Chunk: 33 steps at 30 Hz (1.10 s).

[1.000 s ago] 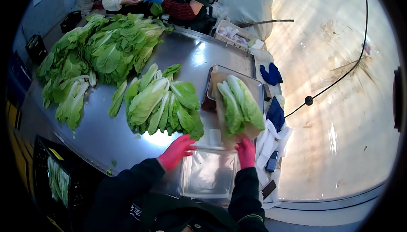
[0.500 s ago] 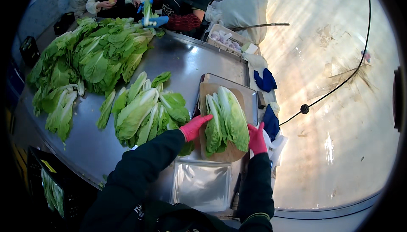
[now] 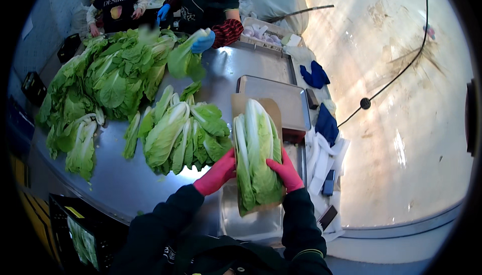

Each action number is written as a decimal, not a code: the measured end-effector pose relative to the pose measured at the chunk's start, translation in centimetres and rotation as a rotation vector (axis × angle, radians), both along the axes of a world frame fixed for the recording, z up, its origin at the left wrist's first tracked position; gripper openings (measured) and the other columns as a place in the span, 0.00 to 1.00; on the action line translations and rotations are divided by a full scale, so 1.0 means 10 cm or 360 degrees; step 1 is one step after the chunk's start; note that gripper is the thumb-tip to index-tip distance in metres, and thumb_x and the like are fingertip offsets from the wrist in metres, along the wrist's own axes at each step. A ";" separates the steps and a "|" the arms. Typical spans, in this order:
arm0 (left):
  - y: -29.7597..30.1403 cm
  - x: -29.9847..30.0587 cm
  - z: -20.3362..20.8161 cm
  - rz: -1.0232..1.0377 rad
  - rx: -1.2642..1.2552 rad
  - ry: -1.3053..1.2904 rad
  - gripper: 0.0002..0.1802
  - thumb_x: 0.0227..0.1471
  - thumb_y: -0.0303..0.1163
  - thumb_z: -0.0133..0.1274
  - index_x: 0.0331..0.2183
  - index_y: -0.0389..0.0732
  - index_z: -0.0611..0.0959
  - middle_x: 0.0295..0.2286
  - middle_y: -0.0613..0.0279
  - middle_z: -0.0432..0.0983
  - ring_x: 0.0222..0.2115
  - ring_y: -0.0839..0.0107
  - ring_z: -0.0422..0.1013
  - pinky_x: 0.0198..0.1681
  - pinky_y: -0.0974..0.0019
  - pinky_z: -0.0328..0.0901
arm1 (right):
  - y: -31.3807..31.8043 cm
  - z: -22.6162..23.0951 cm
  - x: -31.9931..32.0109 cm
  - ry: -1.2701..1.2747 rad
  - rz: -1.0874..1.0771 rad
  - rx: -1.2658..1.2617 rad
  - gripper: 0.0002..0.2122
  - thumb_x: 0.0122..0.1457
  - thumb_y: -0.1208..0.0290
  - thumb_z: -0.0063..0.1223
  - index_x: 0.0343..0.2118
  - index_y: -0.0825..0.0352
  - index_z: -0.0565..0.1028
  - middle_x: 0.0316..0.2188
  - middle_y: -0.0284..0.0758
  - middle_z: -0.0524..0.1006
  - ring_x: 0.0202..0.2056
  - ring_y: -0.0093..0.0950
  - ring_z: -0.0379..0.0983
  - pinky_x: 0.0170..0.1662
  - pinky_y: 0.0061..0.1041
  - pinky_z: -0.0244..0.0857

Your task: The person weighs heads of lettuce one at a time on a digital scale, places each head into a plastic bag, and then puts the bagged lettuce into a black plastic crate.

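Note:
Between my two pink-gloved hands is a bundle of leafy green cabbage (image 3: 258,159) with long white ribs, lying on a brown paper sheet (image 3: 275,108). My left hand (image 3: 219,172) grips its left side, fingers partly hidden behind the paper. On the other side my right hand (image 3: 287,172) closes round the edge, thumb over the leaves. Below the bundle lie clear plastic bags (image 3: 248,225), partly covered. Beyond it rests a metal tray (image 3: 276,96) on what seems to be a scale.
Loose cabbage heads (image 3: 175,134) lie left of my hands, with a large heap of greens (image 3: 115,69) farther back. Across the steel table (image 3: 125,189), a co-worker's blue-gloved hand (image 3: 203,41) holds leaves. A black crate (image 3: 83,235) stands at lower left; a phone (image 3: 329,183) lies at right.
My hands have brought the cabbage and its brown paper off the tray and closer to me. The co-worker's gloved hand now holds a bunch of leaves over the table.

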<state>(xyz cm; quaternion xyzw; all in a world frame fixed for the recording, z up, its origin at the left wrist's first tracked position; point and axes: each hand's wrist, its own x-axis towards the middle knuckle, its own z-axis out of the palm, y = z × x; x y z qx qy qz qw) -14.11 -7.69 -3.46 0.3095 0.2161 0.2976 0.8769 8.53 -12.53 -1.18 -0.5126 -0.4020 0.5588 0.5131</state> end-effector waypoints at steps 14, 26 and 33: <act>-1.05 -0.35 0.01 0.0749 0.0583 0.0460 0.45 0.48 0.43 0.60 0.57 0.37 0.52 0.52 0.53 0.58 0.54 0.66 0.56 0.56 0.63 0.54 | -0.76 0.31 -1.11 -0.0662 0.0414 0.0470 0.39 0.57 0.79 0.46 0.64 0.65 0.32 0.63 0.45 0.47 0.62 0.30 0.46 0.60 0.24 0.46; -1.12 -0.44 0.13 0.0452 0.0567 0.0346 0.43 0.53 0.46 0.53 0.58 0.37 0.48 0.53 0.52 0.56 0.54 0.65 0.55 0.56 0.64 0.54 | -1.00 0.15 -1.24 -0.0788 0.0412 0.0294 0.58 0.47 0.59 0.65 0.59 0.71 0.21 0.62 0.48 0.46 0.62 0.38 0.47 0.60 0.32 0.50; -1.19 -0.18 0.28 -0.0300 0.0924 0.0217 0.41 0.57 0.44 0.47 0.61 0.40 0.44 0.54 0.52 0.57 0.55 0.67 0.57 0.55 0.64 0.56 | -1.56 0.43 -0.59 -0.0210 -0.0072 0.0161 0.52 0.42 0.80 0.64 0.64 0.63 0.36 0.60 0.41 0.54 0.58 0.31 0.56 0.56 0.28 0.56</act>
